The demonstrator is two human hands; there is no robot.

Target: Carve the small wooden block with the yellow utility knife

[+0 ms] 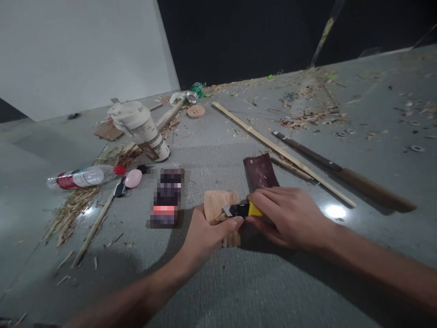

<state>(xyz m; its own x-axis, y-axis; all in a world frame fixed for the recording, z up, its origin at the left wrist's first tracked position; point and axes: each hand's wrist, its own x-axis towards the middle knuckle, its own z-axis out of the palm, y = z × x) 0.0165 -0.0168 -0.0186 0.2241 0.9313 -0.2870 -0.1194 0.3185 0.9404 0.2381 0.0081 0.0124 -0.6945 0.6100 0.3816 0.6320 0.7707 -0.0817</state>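
Left hand (205, 234) closed around the near side of a pale wood block (218, 202), thumb lying across its face. Right hand (290, 216) gripping a yellow utility knife (243, 210), whose blade tip rests against the block just beside the left thumb. The block stands on the grey work surface (239, 287), between the two hands.

Just beyond the right knuckles lies a dark sandpaper sheet (260, 172), its near edge almost touching them. Farther out on that side a long wooden strip (283, 152) and a wood-handled blade (341, 171) lie slantwise, side by side. Just outside the left hand sits a blurred dark object (167, 198); beyond it are a plastic bottle (85, 176) and a tipped paper cup (143, 130). Toward the person, under both forearms, the surface is bare.
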